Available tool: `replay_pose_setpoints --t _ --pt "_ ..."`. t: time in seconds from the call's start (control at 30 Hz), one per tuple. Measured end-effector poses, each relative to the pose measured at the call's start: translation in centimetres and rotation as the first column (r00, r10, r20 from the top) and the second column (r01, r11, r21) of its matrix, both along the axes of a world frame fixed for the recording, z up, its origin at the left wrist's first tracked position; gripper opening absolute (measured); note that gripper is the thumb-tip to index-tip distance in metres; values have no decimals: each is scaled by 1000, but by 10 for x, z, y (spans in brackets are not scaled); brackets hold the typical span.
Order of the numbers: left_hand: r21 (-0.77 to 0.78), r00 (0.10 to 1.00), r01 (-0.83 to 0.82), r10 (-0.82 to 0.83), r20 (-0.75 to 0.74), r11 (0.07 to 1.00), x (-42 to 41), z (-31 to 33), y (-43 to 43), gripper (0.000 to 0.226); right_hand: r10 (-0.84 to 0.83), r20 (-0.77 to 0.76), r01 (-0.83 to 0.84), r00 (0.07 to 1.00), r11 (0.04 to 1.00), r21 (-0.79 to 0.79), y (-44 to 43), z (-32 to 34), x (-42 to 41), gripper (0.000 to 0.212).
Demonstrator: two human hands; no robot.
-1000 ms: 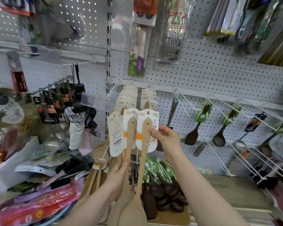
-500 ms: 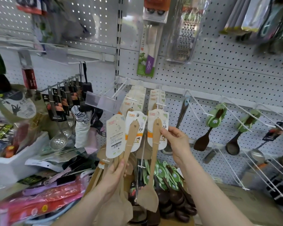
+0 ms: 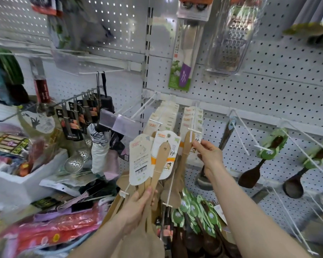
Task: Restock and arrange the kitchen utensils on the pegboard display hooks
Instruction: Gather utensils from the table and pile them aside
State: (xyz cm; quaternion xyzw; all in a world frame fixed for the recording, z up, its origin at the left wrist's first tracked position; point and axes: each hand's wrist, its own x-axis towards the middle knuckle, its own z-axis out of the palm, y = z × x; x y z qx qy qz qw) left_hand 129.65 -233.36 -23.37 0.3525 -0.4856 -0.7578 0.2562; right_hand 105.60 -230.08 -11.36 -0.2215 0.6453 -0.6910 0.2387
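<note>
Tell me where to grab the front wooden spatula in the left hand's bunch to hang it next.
Pinch the front spatula by its upper handle and card, just below the hang hole, coming from the right. It stands upright, its top is free above the left hand gripping the bunch lower down, and the hole probably needs to stay uncovered.

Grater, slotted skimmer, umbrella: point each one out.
Grater (image 3: 229, 45): head view, on its metal grating face.
Slotted skimmer (image 3: 74, 163): head view, on its perforated bowl.
Umbrella (image 3: 99, 149): head view, on its folded grey canopy.
</note>
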Motion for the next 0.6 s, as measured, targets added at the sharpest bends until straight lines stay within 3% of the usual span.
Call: replay_pose_setpoints --t 0.1,0.27,0.4,0.6 --pt "-4 999 -23 23 -32 1000 -2 1 -3 39 -31 -16 31 999 1000 -1 -13 0 -3 13" --pt "-23 999 -9 8 -48 1000 2 -1 -5 36 -157 -1 157 988 986 62 -20 -10 10 35" --pt "-20 998 32 -33 -45 999 4 0 0 43 -71 -34 73 997 996 47 -5 -16 44 27" --pt "4 996 59 -59 -69 998 11 5 20 34 67 -107 -66 992 998 11 23 -8 89 32"
